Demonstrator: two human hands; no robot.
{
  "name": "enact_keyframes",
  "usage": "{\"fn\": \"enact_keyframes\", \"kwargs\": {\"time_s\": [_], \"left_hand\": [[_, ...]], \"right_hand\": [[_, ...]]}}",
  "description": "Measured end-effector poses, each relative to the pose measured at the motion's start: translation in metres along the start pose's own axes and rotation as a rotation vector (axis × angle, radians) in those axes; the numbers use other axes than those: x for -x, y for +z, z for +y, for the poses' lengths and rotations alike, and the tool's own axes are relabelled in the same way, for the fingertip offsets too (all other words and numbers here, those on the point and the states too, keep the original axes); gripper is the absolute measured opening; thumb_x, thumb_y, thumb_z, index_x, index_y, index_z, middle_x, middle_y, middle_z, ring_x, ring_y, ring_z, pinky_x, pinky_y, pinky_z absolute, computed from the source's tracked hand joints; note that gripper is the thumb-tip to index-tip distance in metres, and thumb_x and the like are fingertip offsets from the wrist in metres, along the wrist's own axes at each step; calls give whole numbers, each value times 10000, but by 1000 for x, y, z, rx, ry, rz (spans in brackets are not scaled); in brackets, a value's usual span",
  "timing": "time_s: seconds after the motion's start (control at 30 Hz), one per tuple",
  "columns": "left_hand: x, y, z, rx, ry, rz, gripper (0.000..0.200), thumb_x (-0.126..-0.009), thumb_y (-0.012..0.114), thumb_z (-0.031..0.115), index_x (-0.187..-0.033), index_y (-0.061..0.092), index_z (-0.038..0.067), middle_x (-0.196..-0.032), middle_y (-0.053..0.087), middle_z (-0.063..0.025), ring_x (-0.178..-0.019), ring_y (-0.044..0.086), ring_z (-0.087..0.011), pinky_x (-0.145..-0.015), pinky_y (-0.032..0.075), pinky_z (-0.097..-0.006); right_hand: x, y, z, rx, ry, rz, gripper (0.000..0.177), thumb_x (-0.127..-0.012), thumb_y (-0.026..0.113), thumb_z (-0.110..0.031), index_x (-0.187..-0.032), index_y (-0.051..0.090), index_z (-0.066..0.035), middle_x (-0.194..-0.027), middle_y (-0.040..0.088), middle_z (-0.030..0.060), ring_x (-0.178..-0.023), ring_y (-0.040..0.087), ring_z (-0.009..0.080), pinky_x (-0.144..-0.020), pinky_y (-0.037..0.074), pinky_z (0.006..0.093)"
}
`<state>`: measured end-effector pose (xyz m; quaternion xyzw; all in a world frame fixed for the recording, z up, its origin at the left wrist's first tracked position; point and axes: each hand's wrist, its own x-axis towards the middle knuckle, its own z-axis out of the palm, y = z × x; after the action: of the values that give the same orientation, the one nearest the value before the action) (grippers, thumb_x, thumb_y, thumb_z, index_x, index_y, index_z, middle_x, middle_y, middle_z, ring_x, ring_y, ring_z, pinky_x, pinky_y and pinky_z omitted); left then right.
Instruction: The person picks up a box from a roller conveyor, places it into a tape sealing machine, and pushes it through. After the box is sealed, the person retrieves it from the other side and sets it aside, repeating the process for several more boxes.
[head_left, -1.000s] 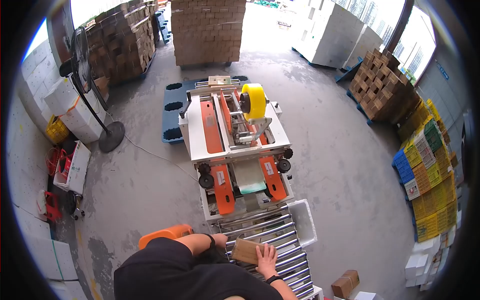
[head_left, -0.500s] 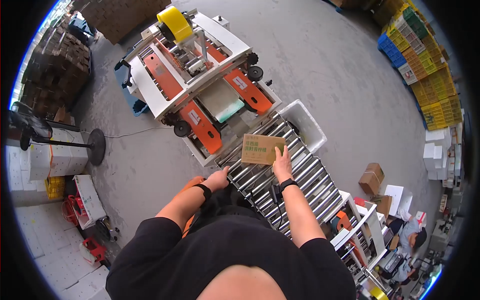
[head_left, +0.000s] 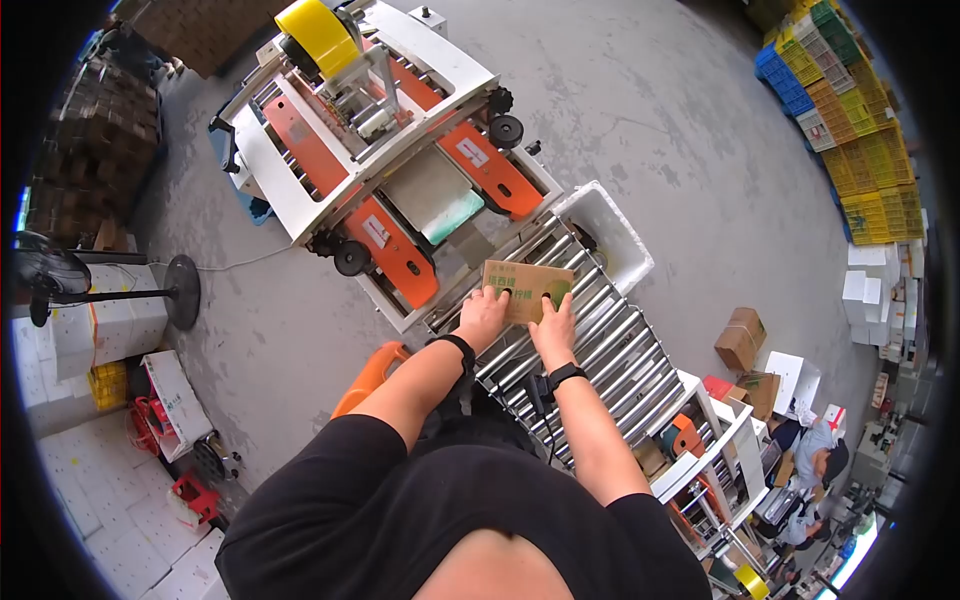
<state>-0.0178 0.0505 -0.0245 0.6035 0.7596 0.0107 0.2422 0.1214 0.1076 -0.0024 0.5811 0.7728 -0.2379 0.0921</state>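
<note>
A brown cardboard box (head_left: 525, 279) with green printing sits on the metal roller conveyor (head_left: 600, 345). On the box's near left part lies my left hand (head_left: 484, 318), its fingers over the printed face beside a dark hole. My right hand (head_left: 553, 330) holds the near right part, fingertips at a second hole. Both hands grip the box from the side closest to me; my palms hide part of its lower edge. Beyond the box stands a carton-sealing machine (head_left: 385, 150) with orange side belts and a roll of yellow tape (head_left: 318, 38).
A white foam bin (head_left: 620, 240) stands against the conveyor's right side. An orange chair-like object (head_left: 370, 378) is at my left. Another machine (head_left: 715, 450) and people (head_left: 815, 455) are at lower right. Stacked crates (head_left: 870, 165) line the right; a fan (head_left: 180, 292) stands left.
My left hand has moved from the conveyor's edge onto the box. My right hand has shifted lower along it. The box now appears tilted up slightly, and the view has shifted.
</note>
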Motion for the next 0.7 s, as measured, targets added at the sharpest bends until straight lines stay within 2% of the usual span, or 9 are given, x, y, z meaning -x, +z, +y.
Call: {"fn": "enact_keyframes", "kwargs": {"time_s": [0.1, 0.13, 0.23, 0.27, 0.37, 0.4, 0.53, 0.63, 0.7], "left_hand": [[2, 1, -2, 26, -1, -11, 343, -775, 502, 111, -1117, 476, 114, -958, 504, -140, -907, 543, -309, -726, 479, -386], [5, 2, -7, 21, 22, 26, 400, -741, 552, 142, -1127, 461, 93, -941, 513, -138, -882, 554, -310, -713, 484, -373], [17, -7, -19, 83, -24, -19, 505, -686, 621, 186, -1147, 442, 79, -949, 516, -143, -884, 558, -307, -720, 482, -372], [21, -8, -25, 118, -61, -24, 596, -646, 665, 217, -1170, 421, 73, -953, 519, -145, -887, 560, -308, -728, 479, -379], [18, -17, -41, 160, -194, 22, 590, -667, 657, 216, -1184, 411, 76, -969, 516, -143, -899, 558, -307, -740, 476, -386], [15, -21, -45, 179, -223, 76, 568, -682, 646, 209, -1180, 408, 73, -989, 509, -141, -910, 548, -315, -747, 473, -389], [6, -29, -62, 248, -232, 180, 488, -707, 603, 164, -1159, 438, 82, -992, 513, -139, -915, 535, -318, -780, 458, -386], [11, -28, -71, 220, -192, 114, 391, -719, 563, 137, -1100, 496, 73, -967, 531, -143, -921, 536, -315, -798, 448, -393], [20, -27, -69, 288, -213, -4, 323, -734, 524, 131, -1054, 535, 84, -981, 546, -148, -950, 534, -317, -799, 448, -405]], "right_hand": [[-2, 11, -4, 28, -13, 35, 585, -685, 684, -142, -1228, 467, -137, -1386, 218, 175, -1171, 347, 408, -954, 372, 398], [-4, 9, -7, -12, -7, 1, 595, -684, 672, -107, -1239, 459, -131, -1399, 216, 156, -1201, 309, 415, -998, 318, 397], [-24, 14, -14, 77, -181, -10, 591, -682, 661, -89, -1237, 462, -135, -1411, 204, 130, -1216, 287, 415, -1014, 295, 392], [-35, 23, -15, 23, -262, -4, 627, -637, 677, -41, -1222, 462, -112, -1414, 174, 161, -1241, 230, 435, -1017, 283, 425], [-59, 11, -53, 135, -347, -75, 546, -714, 585, -47, -1237, 457, -138, -1429, 167, 109, -1240, 247, 417, -1023, 278, 408], [-68, 3, -67, 105, -346, -101, 535, -718, 543, 0, -1230, 456, -129, -1422, 174, 121, -1248, 240, 407, -1026, 273, 420], [-96, 14, -74, -243, -463, 80, 526, -715, 498, 59, -1218, 452, -89, -1378, 238, 163, -1238, 266, 383, -1020, 279, 405], [-87, 18, -67, -300, -484, 235, 507, -710, 500, 65, -1200, 455, -59, -1359, 260, 186, -1226, 285, 380, -1015, 285, 397], [-70, 17, -46, -301, -390, 194, 504, -687, 534, 58, -1177, 462, -37, -1329, 298, 199, -1212, 308, 366, -1015, 289, 388]]}}
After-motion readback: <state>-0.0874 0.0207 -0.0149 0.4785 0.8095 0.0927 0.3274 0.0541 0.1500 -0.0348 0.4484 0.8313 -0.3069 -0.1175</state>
